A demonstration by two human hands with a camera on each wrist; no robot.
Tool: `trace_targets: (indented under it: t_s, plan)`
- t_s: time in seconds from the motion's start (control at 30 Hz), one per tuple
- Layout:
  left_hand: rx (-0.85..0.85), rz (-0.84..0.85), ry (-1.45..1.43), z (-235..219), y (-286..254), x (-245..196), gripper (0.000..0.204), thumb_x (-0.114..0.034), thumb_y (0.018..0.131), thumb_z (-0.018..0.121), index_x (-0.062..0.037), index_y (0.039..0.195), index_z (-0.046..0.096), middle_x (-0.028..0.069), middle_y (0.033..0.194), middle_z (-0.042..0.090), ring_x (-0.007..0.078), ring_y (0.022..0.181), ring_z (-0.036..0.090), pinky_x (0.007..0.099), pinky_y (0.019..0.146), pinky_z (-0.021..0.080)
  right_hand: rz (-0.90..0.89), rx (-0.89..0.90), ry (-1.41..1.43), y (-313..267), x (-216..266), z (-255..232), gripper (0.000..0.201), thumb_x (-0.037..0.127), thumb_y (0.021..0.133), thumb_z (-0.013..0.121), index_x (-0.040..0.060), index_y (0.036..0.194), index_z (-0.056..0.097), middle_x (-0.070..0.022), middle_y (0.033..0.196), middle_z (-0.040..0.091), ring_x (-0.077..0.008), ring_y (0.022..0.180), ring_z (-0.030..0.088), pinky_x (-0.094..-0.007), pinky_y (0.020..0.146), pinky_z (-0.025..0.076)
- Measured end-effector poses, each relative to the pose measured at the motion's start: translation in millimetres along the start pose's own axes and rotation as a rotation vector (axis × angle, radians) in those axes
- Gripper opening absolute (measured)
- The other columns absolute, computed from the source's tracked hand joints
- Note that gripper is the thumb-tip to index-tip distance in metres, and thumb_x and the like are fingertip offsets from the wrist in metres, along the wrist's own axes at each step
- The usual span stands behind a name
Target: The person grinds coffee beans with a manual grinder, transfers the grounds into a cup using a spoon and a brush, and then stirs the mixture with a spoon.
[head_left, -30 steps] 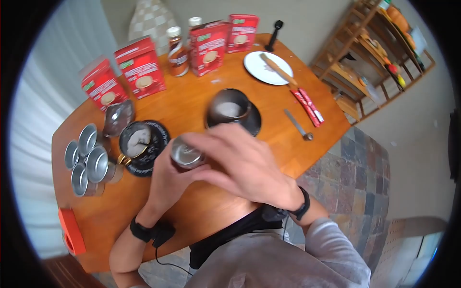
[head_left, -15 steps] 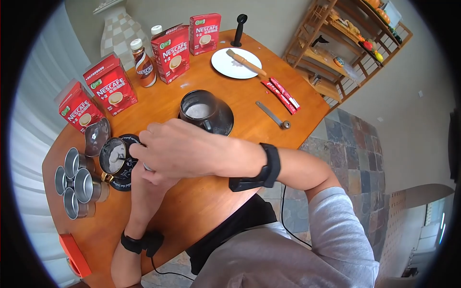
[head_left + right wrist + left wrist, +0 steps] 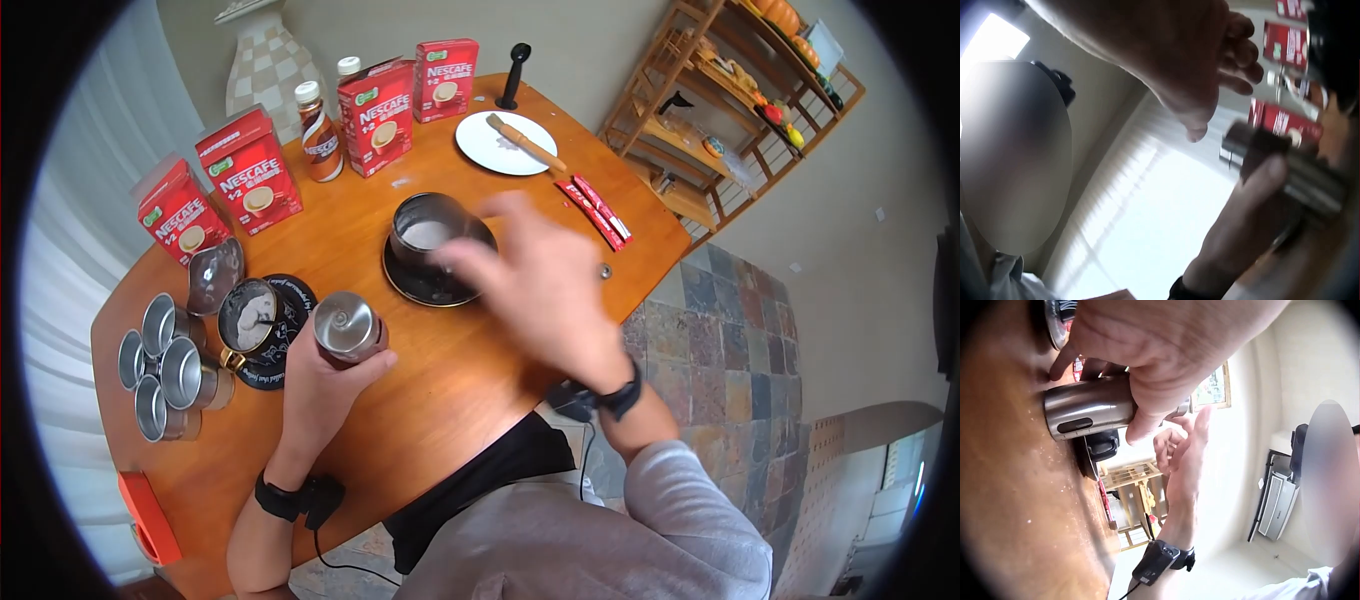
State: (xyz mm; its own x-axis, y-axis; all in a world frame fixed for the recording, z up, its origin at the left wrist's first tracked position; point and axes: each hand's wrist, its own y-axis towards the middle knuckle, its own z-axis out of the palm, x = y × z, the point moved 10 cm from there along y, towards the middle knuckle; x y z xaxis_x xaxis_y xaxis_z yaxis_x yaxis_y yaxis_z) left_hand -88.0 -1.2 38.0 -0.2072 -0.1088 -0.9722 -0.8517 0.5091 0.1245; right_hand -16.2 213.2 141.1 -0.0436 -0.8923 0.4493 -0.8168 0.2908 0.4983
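Note:
My left hand (image 3: 325, 395) grips an upright metal cylinder (image 3: 350, 328) by its side. In the left wrist view the cylinder (image 3: 1094, 403) stands on the table, thumb and fingers around it. My right hand (image 3: 550, 290), blurred, is apart from it with loosely spread fingers and nothing held; its thumb overlaps the black cup (image 3: 408, 232) on a black saucer (image 3: 420, 292). The right wrist view has my right hand (image 3: 1179, 69) up in the air. Left of the cylinder, a gold-handled cup (image 3: 247, 318) of pale contents sits on a patterned dark saucer (image 3: 290, 325).
Several metal tins (image 3: 185, 372) and a clear dish (image 3: 215, 277) stand left. Red boxes (image 3: 250, 180) and a bottle (image 3: 318, 140) line the back. Behind right are a brush (image 3: 525, 143) on a white plate (image 3: 478, 150) and red sachets (image 3: 597, 210). An orange object (image 3: 150, 520) lies near left.
My right hand has left the cylinder's top and moved right, beside the black cup, uncovering the cylinder's round metal top. My left hand keeps its grip. The view has shifted slightly.

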Motion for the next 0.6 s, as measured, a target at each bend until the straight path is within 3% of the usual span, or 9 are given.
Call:
trace_targets:
  t_s: [0.03, 0.1, 0.23, 0.37, 0.4, 0.5, 0.53, 0.6]
  plan:
    - [0.007, -0.009, -0.019, 1, 0, -1, 0.036, 0.000, 0.082, 0.083, -0.0033, 0.111, 0.062, 0.0008, 0.098, 0.070, 0.0084, 0.092, 0.065, 0.0264, 0.087, 0.052, 0.194, 0.049, -0.157, -1, -42, -10, 0.051, 0.052, 0.089, 0.078, 0.0060, 0.109, 0.068, -0.0155, 0.092, 0.076, -0.0341, 0.082, 0.075, -0.0476, 0.068, 0.057]
    - [0.017, -0.023, -0.054, 2, 0, -6, 0.036, 0.000, 0.082, 0.083, -0.0035, 0.111, 0.062, 0.0008, 0.098, 0.070, 0.0082, 0.092, 0.065, 0.0262, 0.086, 0.052, 0.142, -0.088, -0.373, -15, -107, -31, 0.048, 0.048, 0.091, 0.078, 0.0049, 0.109, 0.068, -0.0167, 0.096, 0.076, -0.0365, 0.088, 0.075, -0.0486, 0.074, 0.057]
    - [0.018, -0.012, 0.001, 1, -2, -11, 0.038, 0.000, 0.082, 0.084, -0.0031, 0.113, 0.062, 0.0004, 0.098, 0.070, 0.0084, 0.092, 0.065, 0.0262, 0.086, 0.052, 0.185, 0.026, -0.398, -57, -180, -19, 0.039, 0.038, 0.091, 0.079, 0.0035, 0.106, 0.066, -0.0197, 0.100, 0.073, -0.0419, 0.086, 0.071, -0.0495, 0.073, 0.055]
    - [0.021, -0.028, -0.014, 1, -2, -9, 0.039, -0.001, 0.082, 0.084, -0.0031, 0.113, 0.062, 0.0009, 0.100, 0.071, 0.0085, 0.094, 0.066, 0.0266, 0.087, 0.053, 0.210, 0.011, -0.279, -71, -191, -8, 0.029, 0.028, 0.092, 0.078, 0.0036, 0.102, 0.066, -0.0204, 0.096, 0.071, -0.0429, 0.084, 0.070, -0.0512, 0.071, 0.053]
    - [0.029, -0.041, -0.013, 0, -2, -7, 0.039, -0.001, 0.082, 0.084, -0.0030, 0.114, 0.063, 0.0011, 0.100, 0.071, 0.0084, 0.095, 0.066, 0.0268, 0.087, 0.053, 0.197, 0.001, -0.253, -69, -188, -10, 0.026, 0.024, 0.093, 0.077, 0.0025, 0.100, 0.065, -0.0209, 0.088, 0.071, -0.0428, 0.081, 0.070, -0.0505, 0.070, 0.053]
    - [0.030, -0.072, -0.040, 0, -2, -1, 0.042, -0.004, 0.081, 0.086, -0.0021, 0.117, 0.064, 0.0030, 0.103, 0.073, 0.0099, 0.096, 0.068, 0.0283, 0.089, 0.054, 0.358, 0.051, -0.195, -66, -189, -11, 0.024, 0.022, 0.092, 0.076, 0.0010, 0.098, 0.064, -0.0206, 0.080, 0.070, -0.0440, 0.077, 0.069, -0.0493, 0.070, 0.052]
    - [0.025, -0.063, -0.021, -1, -2, 0, 0.043, -0.005, 0.081, 0.087, -0.0019, 0.117, 0.065, 0.0033, 0.103, 0.073, 0.0104, 0.096, 0.068, 0.0287, 0.089, 0.054, 0.292, -0.014, -0.139, -65, -187, -12, 0.022, 0.020, 0.094, 0.075, 0.0008, 0.098, 0.063, -0.0154, 0.071, 0.069, -0.0327, 0.063, 0.068, -0.0421, 0.061, 0.052]
    - [0.024, -0.042, 0.015, -3, -1, -2, 0.045, -0.009, 0.080, 0.089, -0.0012, 0.118, 0.065, 0.0055, 0.104, 0.074, 0.0126, 0.096, 0.070, 0.0303, 0.090, 0.055, 0.462, -0.002, 0.115, -64, -195, -9, 0.020, 0.018, 0.096, 0.073, 0.0016, 0.098, 0.062, -0.0094, 0.069, 0.067, -0.0212, 0.058, 0.064, -0.0356, 0.054, 0.049]
